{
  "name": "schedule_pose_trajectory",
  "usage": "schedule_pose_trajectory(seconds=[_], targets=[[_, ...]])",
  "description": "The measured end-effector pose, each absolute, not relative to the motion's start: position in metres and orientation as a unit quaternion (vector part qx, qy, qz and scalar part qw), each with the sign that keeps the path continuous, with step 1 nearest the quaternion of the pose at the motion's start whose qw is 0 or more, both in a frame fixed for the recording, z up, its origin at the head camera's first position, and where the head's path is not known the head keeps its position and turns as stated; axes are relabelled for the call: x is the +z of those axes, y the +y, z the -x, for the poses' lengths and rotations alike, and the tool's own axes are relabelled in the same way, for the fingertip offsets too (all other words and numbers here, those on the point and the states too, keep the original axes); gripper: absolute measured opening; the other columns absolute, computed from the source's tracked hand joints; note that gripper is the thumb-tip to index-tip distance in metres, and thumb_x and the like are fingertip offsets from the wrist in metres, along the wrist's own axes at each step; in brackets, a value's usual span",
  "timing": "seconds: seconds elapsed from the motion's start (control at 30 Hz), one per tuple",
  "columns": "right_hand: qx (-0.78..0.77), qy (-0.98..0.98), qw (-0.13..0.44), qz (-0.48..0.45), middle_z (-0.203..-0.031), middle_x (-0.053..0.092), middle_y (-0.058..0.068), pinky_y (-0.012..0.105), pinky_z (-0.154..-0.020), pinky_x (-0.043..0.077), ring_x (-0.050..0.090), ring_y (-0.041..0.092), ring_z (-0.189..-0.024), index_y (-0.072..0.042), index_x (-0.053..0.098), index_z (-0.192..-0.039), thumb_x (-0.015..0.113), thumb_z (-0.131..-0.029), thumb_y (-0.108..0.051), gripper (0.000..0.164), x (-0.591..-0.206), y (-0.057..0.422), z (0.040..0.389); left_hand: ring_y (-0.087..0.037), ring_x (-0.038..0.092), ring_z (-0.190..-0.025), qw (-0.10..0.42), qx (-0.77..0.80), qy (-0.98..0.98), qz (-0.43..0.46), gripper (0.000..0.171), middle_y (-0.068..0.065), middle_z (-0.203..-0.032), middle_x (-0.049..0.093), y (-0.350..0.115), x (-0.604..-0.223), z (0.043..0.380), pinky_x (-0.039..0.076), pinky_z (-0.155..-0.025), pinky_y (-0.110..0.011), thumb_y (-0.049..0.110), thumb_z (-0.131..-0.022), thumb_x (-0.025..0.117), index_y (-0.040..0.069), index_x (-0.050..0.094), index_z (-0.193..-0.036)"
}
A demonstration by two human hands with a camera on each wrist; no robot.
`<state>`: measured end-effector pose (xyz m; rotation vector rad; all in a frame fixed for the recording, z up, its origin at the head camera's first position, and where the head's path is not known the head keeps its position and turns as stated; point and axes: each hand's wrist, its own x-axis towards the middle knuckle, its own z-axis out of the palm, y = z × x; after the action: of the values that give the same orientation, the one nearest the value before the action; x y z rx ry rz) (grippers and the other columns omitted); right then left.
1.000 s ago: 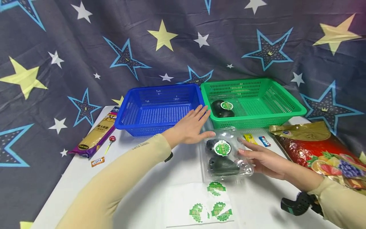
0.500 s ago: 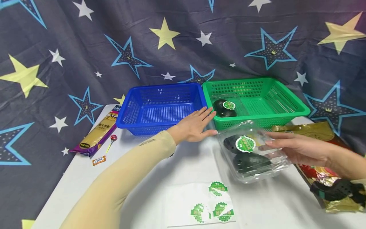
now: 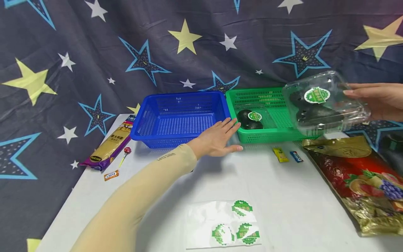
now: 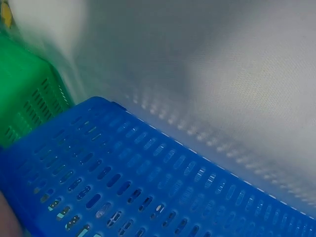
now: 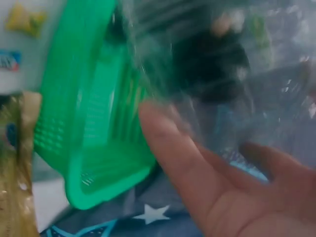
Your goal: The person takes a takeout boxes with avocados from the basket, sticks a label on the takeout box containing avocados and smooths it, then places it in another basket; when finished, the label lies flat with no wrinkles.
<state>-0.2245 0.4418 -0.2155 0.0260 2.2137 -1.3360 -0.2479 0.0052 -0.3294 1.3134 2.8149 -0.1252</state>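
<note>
My right hand (image 3: 382,99) grips the right end of a clear plastic clamshell box (image 3: 324,105), tilted in the air above the right part of the green basket (image 3: 264,137). Inside the box are dark, rounded fruits that look like avocados, and a green-and-white round sticker is on its lid. A similar clamshell with dark fruit (image 3: 248,119) lies at the left end of the green basket. My left hand (image 3: 217,138) is spread with straight fingers near the corner where the blue basket (image 3: 179,141) meets the green one. The right wrist view is blurred.
A sheet of green stickers (image 3: 223,224) lies at the table's front. To the right are yellow (image 3: 280,155) and blue (image 3: 296,156) wrapped sweets and a red-gold bag (image 3: 362,178). Left are a pasta packet (image 3: 110,143), a lollipop (image 3: 125,155) and an orange sweet (image 3: 111,175).
The right hand has lifted the clamshell off the table and carried it right and up, over the green basket. My left hand has barely moved.
</note>
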Motion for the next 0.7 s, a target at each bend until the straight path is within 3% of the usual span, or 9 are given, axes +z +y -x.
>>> schedule_pose_trajectory(seconds=[0.07,0.13,0.17,0.3,0.43,0.7], targets=[[-0.478,0.847,0.23,-0.019,-0.16,-0.012,0.004,0.065,-0.099,0.032,0.009,0.048,-0.139,-0.024,-0.044,-0.131,0.03,-0.101,-0.048,0.084,-0.218,0.441,0.238,-0.022,-0.004,-0.146,0.019,-0.04,0.905,-0.422,0.085,-0.004,-0.161,-0.003,0.004,-0.33,0.249,0.003,-0.118,-0.036,0.07,-0.093,0.021,0.016,-0.002,-0.154],[-0.477,0.855,0.203,-0.026,-0.142,-0.045,0.014,0.067,-0.1,0.03,-0.021,0.055,-0.13,-0.024,-0.046,-0.129,0.033,-0.099,-0.051,0.089,-0.221,0.436,0.249,-0.021,-0.006,-0.146,0.023,-0.041,0.906,-0.42,0.085,-0.003,-0.161,-0.004,0.004,-0.33,0.249,0.002,-0.118,-0.035,0.07,-0.092,0.021,0.017,-0.003,-0.154],[-0.472,0.86,0.194,-0.026,-0.141,-0.045,0.013,0.068,-0.099,0.029,-0.024,0.056,-0.128,-0.022,-0.046,-0.128,0.034,-0.099,-0.051,0.09,-0.223,0.433,0.254,-0.021,-0.006,-0.146,0.024,-0.041,0.906,-0.42,0.085,-0.003,-0.161,-0.004,0.004,-0.33,0.249,0.002,-0.118,-0.035,0.07,-0.092,0.021,0.017,-0.003,-0.154],[-0.427,0.886,0.173,-0.04,-0.146,-0.03,0.027,0.069,-0.097,0.028,-0.008,0.061,-0.13,-0.015,-0.041,-0.132,0.041,-0.097,-0.051,0.097,-0.234,0.418,0.267,-0.02,-0.008,-0.146,0.029,-0.042,0.906,-0.42,0.085,-0.003,-0.16,-0.005,0.006,-0.331,0.251,0.0,-0.117,-0.035,0.07,-0.092,0.02,0.017,-0.004,-0.154],[-0.402,0.896,0.189,-0.024,-0.145,-0.027,0.033,0.071,-0.096,0.025,0.001,0.065,-0.128,-0.01,-0.034,-0.138,0.045,-0.098,-0.047,0.096,-0.25,0.411,0.274,-0.021,-0.006,-0.146,0.025,-0.048,0.904,-0.425,0.085,-0.004,-0.161,-0.005,0.006,-0.331,0.252,0.001,-0.117,-0.034,0.07,-0.092,0.02,0.016,-0.004,-0.154],[-0.385,0.901,0.199,-0.004,-0.146,-0.022,0.037,0.073,-0.093,0.024,0.0,0.065,-0.128,-0.002,-0.022,-0.145,0.044,-0.098,-0.049,0.094,-0.281,0.413,0.286,-0.022,-0.006,-0.146,0.021,-0.061,0.905,-0.421,0.085,-0.004,-0.161,-0.005,0.005,-0.329,0.251,0.002,-0.118,-0.034,0.07,-0.092,0.02,0.016,-0.004,-0.154]])
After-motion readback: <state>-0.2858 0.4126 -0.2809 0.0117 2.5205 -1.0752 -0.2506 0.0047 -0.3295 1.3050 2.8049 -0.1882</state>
